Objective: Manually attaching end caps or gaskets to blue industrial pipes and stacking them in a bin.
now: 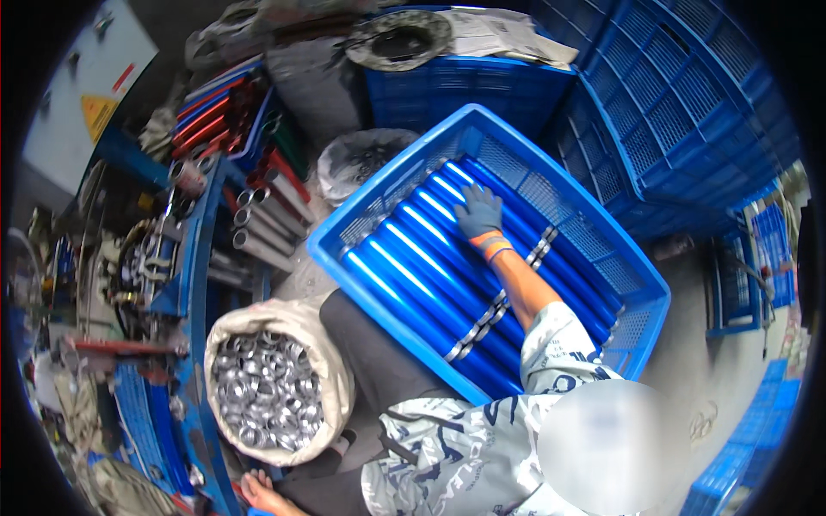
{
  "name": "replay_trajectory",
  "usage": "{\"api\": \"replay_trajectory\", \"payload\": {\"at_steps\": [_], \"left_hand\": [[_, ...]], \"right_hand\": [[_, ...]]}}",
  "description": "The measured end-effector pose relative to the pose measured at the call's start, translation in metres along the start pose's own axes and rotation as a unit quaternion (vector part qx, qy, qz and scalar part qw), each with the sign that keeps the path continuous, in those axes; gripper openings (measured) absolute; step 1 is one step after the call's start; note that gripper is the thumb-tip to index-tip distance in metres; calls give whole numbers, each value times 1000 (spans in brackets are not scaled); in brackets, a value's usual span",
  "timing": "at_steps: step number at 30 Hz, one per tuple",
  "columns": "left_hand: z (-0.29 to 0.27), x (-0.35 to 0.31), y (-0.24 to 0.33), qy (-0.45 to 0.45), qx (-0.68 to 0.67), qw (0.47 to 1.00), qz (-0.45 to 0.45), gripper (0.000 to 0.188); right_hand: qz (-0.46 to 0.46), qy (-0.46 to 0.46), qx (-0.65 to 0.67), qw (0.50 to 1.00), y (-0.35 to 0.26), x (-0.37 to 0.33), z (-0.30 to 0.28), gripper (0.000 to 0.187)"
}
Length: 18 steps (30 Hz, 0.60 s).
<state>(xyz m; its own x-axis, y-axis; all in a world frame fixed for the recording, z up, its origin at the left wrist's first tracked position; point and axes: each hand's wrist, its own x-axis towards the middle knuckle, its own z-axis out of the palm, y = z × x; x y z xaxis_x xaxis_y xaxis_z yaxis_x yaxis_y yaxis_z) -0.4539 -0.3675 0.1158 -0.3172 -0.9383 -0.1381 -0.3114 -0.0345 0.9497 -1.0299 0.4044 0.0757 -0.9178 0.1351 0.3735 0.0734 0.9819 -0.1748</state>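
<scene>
Head view showed the gloved right hand [479, 212] laid flat, fingers spread, gripping nothing, on blue tubes [447, 267] stacked in the blue crate [632, 262]. Left hand unseen. Risk: loose tubes could roll and pinch fingers.

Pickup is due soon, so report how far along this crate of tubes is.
Done: blue tubes fill the blue crate side by side. In hand: a person's gloved hand rests on them. Possibly left: grey tubes and a full sack of metal rings nearby.
</scene>
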Motion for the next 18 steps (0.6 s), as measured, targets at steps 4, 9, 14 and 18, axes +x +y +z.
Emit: {"api": "replay_trajectory", "payload": {"at_steps": [4, 9, 14, 18], "left_hand": [[-18, -48, 31, 66, -36, 992, 100, 49], [-94, -73, -35, 232, 15, 963, 133, 41], [-335, -342, -249, 371, 374, 813, -249, 60], [-314, -519, -325, 278, 310, 800, -431, 78]], "right_hand": [[-288, 57, 418, 859, -286, -47, -83, 52], [-489, -364, 430, 666, -437, -166, -143, 51], [-684, -202, 74, 697, -516, -253, -42, 109], [-721, -280, -19, 633, -528, -268, -70, 73]]}}
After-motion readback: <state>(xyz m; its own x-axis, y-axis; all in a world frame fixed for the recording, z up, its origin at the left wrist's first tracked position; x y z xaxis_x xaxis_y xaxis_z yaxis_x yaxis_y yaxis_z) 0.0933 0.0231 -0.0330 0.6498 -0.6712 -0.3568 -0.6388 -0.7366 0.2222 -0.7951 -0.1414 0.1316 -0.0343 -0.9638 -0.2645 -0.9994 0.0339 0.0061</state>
